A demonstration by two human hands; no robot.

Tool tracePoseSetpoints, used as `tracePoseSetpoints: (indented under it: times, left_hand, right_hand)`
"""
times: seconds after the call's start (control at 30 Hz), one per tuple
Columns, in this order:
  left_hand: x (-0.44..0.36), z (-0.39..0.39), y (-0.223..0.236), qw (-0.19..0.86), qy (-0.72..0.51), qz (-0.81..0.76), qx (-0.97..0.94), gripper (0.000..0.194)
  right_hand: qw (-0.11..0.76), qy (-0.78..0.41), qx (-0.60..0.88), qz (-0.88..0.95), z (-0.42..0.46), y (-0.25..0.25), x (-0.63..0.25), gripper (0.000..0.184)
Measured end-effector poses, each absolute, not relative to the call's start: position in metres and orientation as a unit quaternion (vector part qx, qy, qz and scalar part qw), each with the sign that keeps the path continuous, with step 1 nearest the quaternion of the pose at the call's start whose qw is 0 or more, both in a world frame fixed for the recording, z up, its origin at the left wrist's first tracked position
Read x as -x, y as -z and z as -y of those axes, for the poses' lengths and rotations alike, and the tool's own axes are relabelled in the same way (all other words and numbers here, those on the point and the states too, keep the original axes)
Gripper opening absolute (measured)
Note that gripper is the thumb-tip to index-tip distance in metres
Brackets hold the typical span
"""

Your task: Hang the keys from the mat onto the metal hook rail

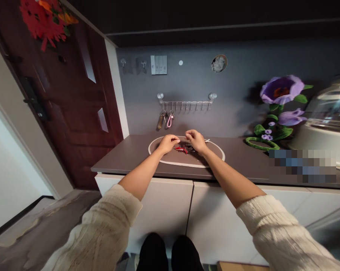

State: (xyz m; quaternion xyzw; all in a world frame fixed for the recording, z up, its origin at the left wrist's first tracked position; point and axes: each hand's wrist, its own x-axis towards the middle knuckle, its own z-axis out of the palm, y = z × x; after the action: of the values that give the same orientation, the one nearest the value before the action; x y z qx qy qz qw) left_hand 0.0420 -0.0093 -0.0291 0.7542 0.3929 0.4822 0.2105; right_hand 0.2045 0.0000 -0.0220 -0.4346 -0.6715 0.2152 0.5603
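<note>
Over an oval mat with a pale rim (pixel 172 164) on the dark counter, my left hand (pixel 167 143) is closed in a pinch. Its fingertips face right, and what they hold, if anything, is too small to tell. My right hand (pixel 196 142) is also pinched, a short gap away and slightly higher; I cannot make out anything between its fingers. Small red objects (pixel 181 150) lie between and below the two hands, beside dark little pieces (pixel 190 149) partly covered by my right hand. A thin white piece (pixel 207 140) shows just past my right wrist.
On the wall behind, a hook rail (pixel 187 102) carries several keys and a pink key loop (pixel 170 121). To the right stand purple plush flowers (pixel 283 90) and a large white appliance with a clear top (pixel 316 139). A dark cabinet (pixel 229 22) overhangs the counter (pixel 125 154).
</note>
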Motion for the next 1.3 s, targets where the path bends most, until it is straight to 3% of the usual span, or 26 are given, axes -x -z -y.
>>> tracePoseSetpoints:
  times: [0.37, 0.77, 1.3]
  left_hand:
    - [-0.037, 0.01, 0.033, 0.239, -0.378, -0.322, -0.835, 0.018]
    - [-0.033, 0.018, 0.026, 0.155, -0.267, -0.319, -0.896, 0.021]
    - [-0.032, 0.006, 0.035, 0.132, -0.335, -0.359, -0.861, 0.018]
  right_hand:
    - [0.443, -0.045, 0.493, 0.748, 0.0, 0.023, -0.218, 0.012]
    - [0.392, -0.002, 0.514, 0.763, 0.0, 0.022, -0.216, 0.018]
    - [0.398, 0.004, 0.497, 0.771, -0.003, 0.024, -0.216, 0.017]
